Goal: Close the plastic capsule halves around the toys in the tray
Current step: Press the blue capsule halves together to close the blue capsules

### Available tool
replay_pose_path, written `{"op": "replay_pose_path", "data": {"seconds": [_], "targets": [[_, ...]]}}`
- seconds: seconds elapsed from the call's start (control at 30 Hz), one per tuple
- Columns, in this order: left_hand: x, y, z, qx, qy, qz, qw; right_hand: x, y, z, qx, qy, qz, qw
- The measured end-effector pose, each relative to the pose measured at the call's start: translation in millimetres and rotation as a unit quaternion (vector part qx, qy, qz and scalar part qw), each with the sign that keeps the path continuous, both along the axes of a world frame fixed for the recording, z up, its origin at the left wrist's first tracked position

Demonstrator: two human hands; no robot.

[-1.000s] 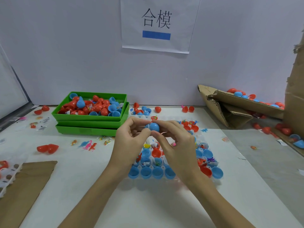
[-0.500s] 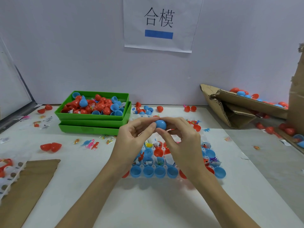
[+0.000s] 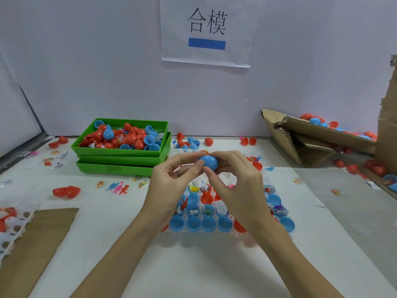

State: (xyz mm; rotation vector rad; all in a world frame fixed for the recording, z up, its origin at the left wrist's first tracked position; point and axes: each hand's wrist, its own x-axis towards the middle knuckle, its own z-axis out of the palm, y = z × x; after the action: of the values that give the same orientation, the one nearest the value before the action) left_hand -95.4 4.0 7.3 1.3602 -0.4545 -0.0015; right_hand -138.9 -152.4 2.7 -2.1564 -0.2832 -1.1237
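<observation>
Both hands meet above the clear capsule tray (image 3: 231, 217). My right hand (image 3: 236, 186) holds a blue capsule (image 3: 208, 161) between thumb and fingers. My left hand (image 3: 171, 186) pinches the capsule's left end with thumb and forefinger, and a thin pink strip shows under its fingers. A sliver of red shows behind the blue shell. In the tray sit blue halves (image 3: 193, 223), red halves (image 3: 206, 198) and small toys (image 3: 193, 188). The hands hide the tray's middle.
Stacked green trays (image 3: 120, 157) with red and blue halves stand at the back left. Torn cardboard (image 3: 305, 143) with capsules lies at the right. A brown cardboard sheet (image 3: 32, 244) covers the near left. Loose red halves (image 3: 66, 192) and tiny toys (image 3: 119, 188) dot the table.
The hands have stayed together above the tray, and the blue capsule has turned so more of its shell shows. The view has tilted slightly.
</observation>
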Motion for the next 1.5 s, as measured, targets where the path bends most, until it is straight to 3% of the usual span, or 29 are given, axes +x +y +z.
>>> {"op": "replay_pose_path", "data": {"seconds": [0.13,0.57,0.77,1.03,1.13,1.2,1.27,1.37,1.43,1.5], "targets": [[-1.5,-0.2,1.8,-0.022,0.023,-0.019,0.999,0.5,-0.3,-1.1,0.003,0.001,-0.001,1.000],[-9.5,-10.4,-2.5,-0.034,-0.044,0.047,0.997,-3.1,5.9,-0.6,-0.077,-0.040,-0.023,0.996],[-11.8,-13.3,-5.8,0.004,-0.097,0.110,0.989,-4.9,5.2,1.8,-0.091,-0.014,-0.013,0.996],[-11.6,-12.5,-5.7,0.028,-0.122,0.119,0.985,-4.3,9.5,-0.2,-0.096,0.013,-0.030,0.995],[-10.0,-10.1,-5.5,0.054,-0.174,0.129,0.975,-5.6,14.0,0.1,-0.049,0.042,-0.020,0.998],[-7.9,-7.3,-5.6,0.086,-0.218,0.140,0.962,-6.6,12.2,2.8,0.037,0.091,0.037,0.994],[-5.5,-3.9,-5.3,0.120,-0.250,0.149,0.949,-7.3,7.8,8.8,0.181,0.170,0.144,0.958],[-4.5,-2.1,-4.8,0.143,-0.290,0.139,0.936,-7.2,0.8,15.3,0.419,0.248,0.274,0.829],[-4.9,-2.0,-5.2,0.146,-0.309,0.127,0.931,-7.8,-0.4,18.0,0.493,0.282,0.344,0.748],[-3.8,-0.5,-5.1,0.153,-0.324,0.116,0.926,-7.8,-0.6,18.9,0.526,0.304,0.390,0.692]]}}
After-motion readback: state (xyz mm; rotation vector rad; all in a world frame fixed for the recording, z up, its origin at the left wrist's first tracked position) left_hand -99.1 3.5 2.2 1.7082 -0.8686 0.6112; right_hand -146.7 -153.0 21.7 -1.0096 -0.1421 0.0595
